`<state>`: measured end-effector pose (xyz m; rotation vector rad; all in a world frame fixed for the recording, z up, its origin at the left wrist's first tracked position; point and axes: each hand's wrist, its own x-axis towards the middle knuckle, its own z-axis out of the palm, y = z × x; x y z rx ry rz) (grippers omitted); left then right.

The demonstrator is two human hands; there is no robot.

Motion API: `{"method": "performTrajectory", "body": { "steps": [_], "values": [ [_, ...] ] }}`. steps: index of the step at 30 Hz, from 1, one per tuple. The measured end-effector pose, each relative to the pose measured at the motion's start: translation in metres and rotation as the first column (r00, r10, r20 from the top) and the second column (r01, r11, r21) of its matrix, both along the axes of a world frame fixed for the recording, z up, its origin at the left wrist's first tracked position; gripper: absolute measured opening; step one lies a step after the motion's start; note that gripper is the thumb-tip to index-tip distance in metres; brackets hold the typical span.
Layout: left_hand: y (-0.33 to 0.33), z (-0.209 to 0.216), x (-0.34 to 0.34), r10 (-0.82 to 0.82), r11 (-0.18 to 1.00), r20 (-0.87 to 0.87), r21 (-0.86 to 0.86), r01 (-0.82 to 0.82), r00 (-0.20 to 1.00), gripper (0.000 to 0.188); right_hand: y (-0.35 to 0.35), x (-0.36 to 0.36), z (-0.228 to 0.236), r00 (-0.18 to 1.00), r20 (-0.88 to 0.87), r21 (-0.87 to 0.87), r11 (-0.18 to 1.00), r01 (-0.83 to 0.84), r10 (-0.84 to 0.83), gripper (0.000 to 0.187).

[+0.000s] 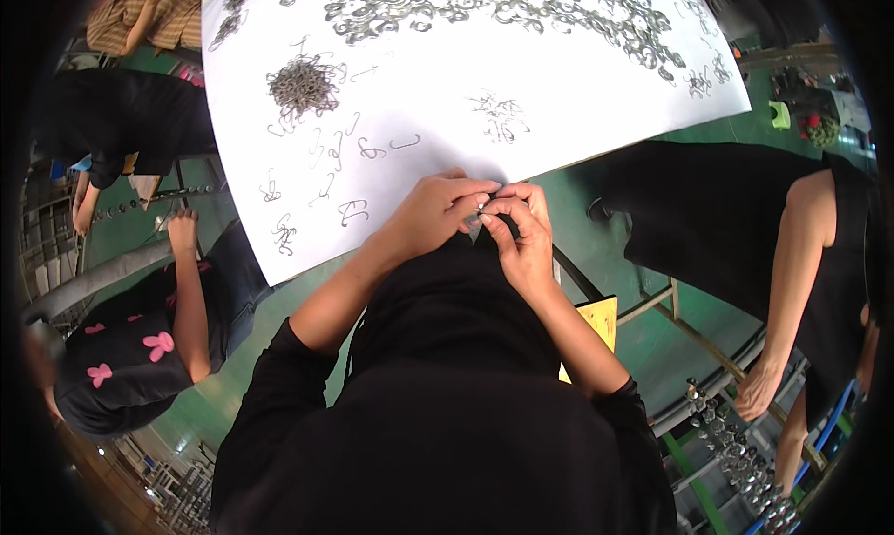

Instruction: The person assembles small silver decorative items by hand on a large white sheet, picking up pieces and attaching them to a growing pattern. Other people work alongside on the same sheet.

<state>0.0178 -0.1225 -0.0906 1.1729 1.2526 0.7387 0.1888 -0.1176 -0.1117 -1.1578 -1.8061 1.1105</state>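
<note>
A workshop around us here: metal rings (510, 12) spread at twelve o'clock on a white table (596, 107), wire hooks (303, 85) piled at eleven, shiny parts (742, 462) racked at four, green floor (610, 251) underfoot.

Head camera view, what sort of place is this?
Probably a factory workshop: the white-topped table bears a tangled heap of thin grey metal hooks and many silver ring-like metal pieces, and shiny silver metal parts cluster at lower right.
</note>
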Motion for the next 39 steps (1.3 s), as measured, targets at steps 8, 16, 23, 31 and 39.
{"method": "performTrajectory", "body": {
  "steps": [8, 16, 23, 31, 39],
  "values": [
    [-0.034, -0.011, 0.004, 0.119, 0.944, -0.301, 0.331, -0.014, 0.946, 0.035, -0.009, -0.009, -0.002, 0.983, 0.182, 0.060, 0.998, -0.020, 0.008, 0.010],
    [-0.066, -0.027, 0.008, 0.276, 0.940, -0.285, 0.280, -0.195, 0.918, 0.025, 0.053, -0.043, -0.002, 0.960, 0.195, -0.117, 0.976, -0.182, 0.202, 0.010],
    [-0.081, -0.046, 0.016, 0.387, 0.890, -0.196, 0.335, -0.310, 0.901, 0.019, 0.077, -0.197, -0.048, 0.604, 0.675, -0.183, 0.889, -0.419, 0.424, 0.022],
    [-0.086, -0.046, 0.017, 0.507, 0.849, -0.174, 0.268, -0.455, 0.844, 0.025, 0.081, -0.199, -0.065, 0.584, 0.646, -0.193, 0.846, -0.497, 0.491, 0.027],
    [-0.080, -0.058, 0.018, 0.531, 0.817, -0.105, 0.326, -0.475, 0.841, 0.028, 0.071, -0.059, 0.008, 0.948, -0.136, -0.634, 0.710, -0.308, 0.289, 0.012]
  ]
}}
